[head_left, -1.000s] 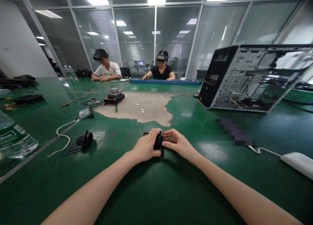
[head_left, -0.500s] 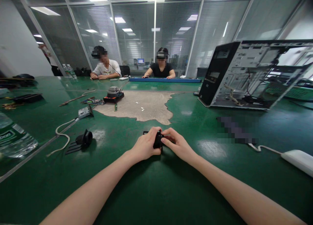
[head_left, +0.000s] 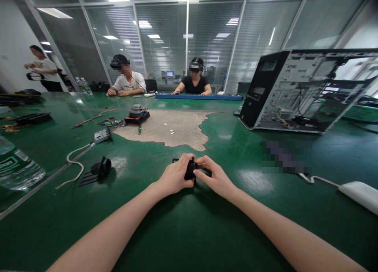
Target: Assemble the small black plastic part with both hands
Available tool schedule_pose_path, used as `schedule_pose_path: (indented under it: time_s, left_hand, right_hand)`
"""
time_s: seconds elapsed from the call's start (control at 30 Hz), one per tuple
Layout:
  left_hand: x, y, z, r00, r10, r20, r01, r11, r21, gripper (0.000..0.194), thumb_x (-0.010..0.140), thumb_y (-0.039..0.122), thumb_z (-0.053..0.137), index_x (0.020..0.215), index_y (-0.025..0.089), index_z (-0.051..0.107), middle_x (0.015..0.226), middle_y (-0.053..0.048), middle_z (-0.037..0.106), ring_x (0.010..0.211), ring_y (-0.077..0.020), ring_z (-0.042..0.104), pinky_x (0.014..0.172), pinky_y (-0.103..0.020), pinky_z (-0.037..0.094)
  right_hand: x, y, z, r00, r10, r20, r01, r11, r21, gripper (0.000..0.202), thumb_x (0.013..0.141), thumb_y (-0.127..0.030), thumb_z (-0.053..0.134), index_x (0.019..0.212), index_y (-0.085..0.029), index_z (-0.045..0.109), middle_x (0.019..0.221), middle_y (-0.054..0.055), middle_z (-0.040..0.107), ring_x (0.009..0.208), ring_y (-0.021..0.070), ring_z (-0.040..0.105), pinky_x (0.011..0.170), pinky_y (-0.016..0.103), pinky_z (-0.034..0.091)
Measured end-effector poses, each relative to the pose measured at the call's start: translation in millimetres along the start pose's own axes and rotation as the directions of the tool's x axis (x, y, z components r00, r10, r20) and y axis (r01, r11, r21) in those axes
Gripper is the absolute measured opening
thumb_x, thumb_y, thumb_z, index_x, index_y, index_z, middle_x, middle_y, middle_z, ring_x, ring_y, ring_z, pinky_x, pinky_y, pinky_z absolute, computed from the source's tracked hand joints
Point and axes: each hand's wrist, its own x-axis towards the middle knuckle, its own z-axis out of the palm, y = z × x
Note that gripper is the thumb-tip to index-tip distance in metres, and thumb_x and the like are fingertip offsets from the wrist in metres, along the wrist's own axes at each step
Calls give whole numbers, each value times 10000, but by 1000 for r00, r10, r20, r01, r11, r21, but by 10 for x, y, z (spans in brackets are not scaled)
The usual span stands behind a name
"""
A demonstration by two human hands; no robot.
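A small black plastic part is between my hands, close above the green table or resting on it; I cannot tell which. My left hand is closed around its left side, thumb below and fingers over the top. On the right side, the thumb and fingertips of my right hand pinch its edge. Much of the part's shape is hidden by my fingers. Farther left lies another black plastic piece with a round end and long thin prongs.
An open computer case stands at the right. Past my hands is a bare tan patch with a speaker-like unit on it. A water bottle is at left, a white power strip at right. Two people sit opposite.
My hands stay around the black part; my right thumb and fingers have shifted slightly at its right edge. At the far left, a standing person has come more fully into view.
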Motion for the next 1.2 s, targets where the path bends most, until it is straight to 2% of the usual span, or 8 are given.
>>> schedule_pose_path:
  time_s: [0.1, 0.3, 0.43, 0.63, 0.83, 0.97, 1.07, 1.2]
  left_hand:
    - [5, 0, -6, 1000, -2, 9, 2, 1000, -2, 577, 654, 273, 563, 1152, 250, 271, 1119, -30, 461, 829, -208, 575, 686, -311, 458]
    - [3, -2, 3, 1000, 4, 12, -4, 1000, -12, 596, 642, 258, 568, 1155, 246, 264, 1118, -33, 459, 844, -211, 570, 693, -311, 455]
    - [-4, -6, 11, 1000, -4, 9, 4, 1000, -2, 572, 645, 263, 562, 1141, 251, 277, 1094, -25, 466, 823, -209, 574, 676, -307, 455]
    - [-11, -1, -5, 1000, 14, 11, -14, 1000, -6, 595, 634, 254, 567, 1149, 248, 267, 1099, -29, 469, 826, -211, 572, 681, -309, 453]
    - [-5, 1, -3, 1000, -3, 16, 3, 1000, -13, 582, 643, 268, 563, 1146, 246, 271, 1076, -31, 479, 821, -213, 574, 669, -303, 452]
    - [-4, -1, -2, 1000, 11, 11, -11, 1000, -17, 567, 644, 263, 558, 1138, 251, 279, 1081, -25, 470, 829, -210, 570, 675, -304, 452]
    - [-5, 6, -12, 1000, 13, 7, -13, 1000, -26, 567, 648, 259, 556, 1140, 254, 275, 1085, -25, 467, 830, -205, 571, 681, -306, 451]
    - [-1, 18, -26, 1000, -8, 21, 8, 1000, -9, 589, 635, 256, 570, 1144, 254, 273, 1085, -28, 472, 813, -211, 575, 661, -308, 453]
  right_hand:
    - [24, 25, 12, 999, 38, -17, -37, 999, 27, 135, 774, -263, 509, 890, -200, 483, 870, 8, 546, 808, 147, 575, 759, 310, 448]
    - [46, 96, 23, 994, 104, 21, -106, 989, 101, 202, 770, -283, 518, 947, -204, 460, 937, 27, 558, 839, 151, 569, 773, 324, 452]
    - [23, 52, 12, 997, 62, 54, -68, 992, 108, 182, 755, -268, 541, 907, -211, 458, 882, 2, 555, 845, 151, 567, 784, 320, 449]
    - [33, 31, 23, 997, 83, 7, -83, 993, 79, 138, 787, -309, 494, 872, -204, 465, 820, 1, 570, 786, 152, 578, 735, 310, 449]
    - [44, 74, 27, 994, 108, 5, -108, 992, 60, 198, 780, -300, 503, 944, -196, 462, 923, 30, 562, 830, 152, 566, 764, 313, 449]
    - [23, 39, 12, 995, 84, 59, -88, 993, 84, 180, 773, -287, 515, 921, -204, 454, 887, 14, 564, 833, 154, 567, 761, 316, 454]
    - [11, 11, 7, 997, 55, 46, -58, 995, 79, 171, 767, -270, 528, 909, -212, 452, 878, 4, 564, 873, 159, 558, 800, 324, 440]
    - [22, 29, 21, 997, 76, 18, -78, 994, 76, 134, 792, -294, 487, 891, -207, 459, 848, 3, 564, 797, 146, 570, 749, 314, 454]
